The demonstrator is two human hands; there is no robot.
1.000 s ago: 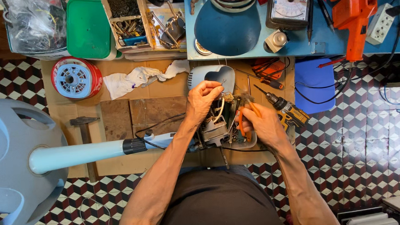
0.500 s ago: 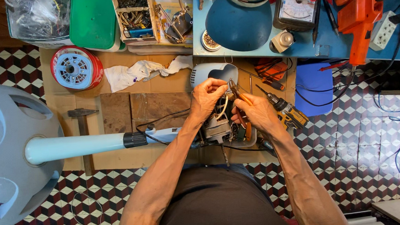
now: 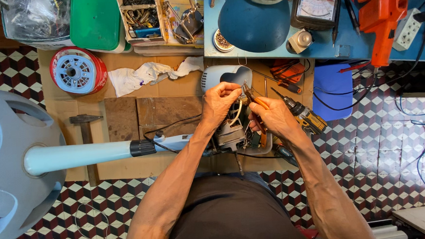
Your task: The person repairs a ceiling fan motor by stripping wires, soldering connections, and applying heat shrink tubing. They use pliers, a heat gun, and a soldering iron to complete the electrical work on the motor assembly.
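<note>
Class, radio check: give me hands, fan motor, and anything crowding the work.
Left hand pinching a wire. Right hand gripping pliers. Fan motor open beneath both. Drill close at right.

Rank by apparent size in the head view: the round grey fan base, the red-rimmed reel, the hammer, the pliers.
1. Grey fan base, though it is nearest the camera.
2. Red-rimmed reel.
3. Hammer.
4. Pliers, partly hidden in the right hand.

Pale blue fan pole (image 3: 78,156) and grey-blue base (image 3: 11,164); red-rimmed reel (image 3: 78,71); green lid (image 3: 95,21); orange-handled pliers (image 3: 254,99); orange drill (image 3: 382,18) on the blue tabletop (image 3: 344,49); floor (image 3: 393,139) chequered maroon, black and white.
</note>
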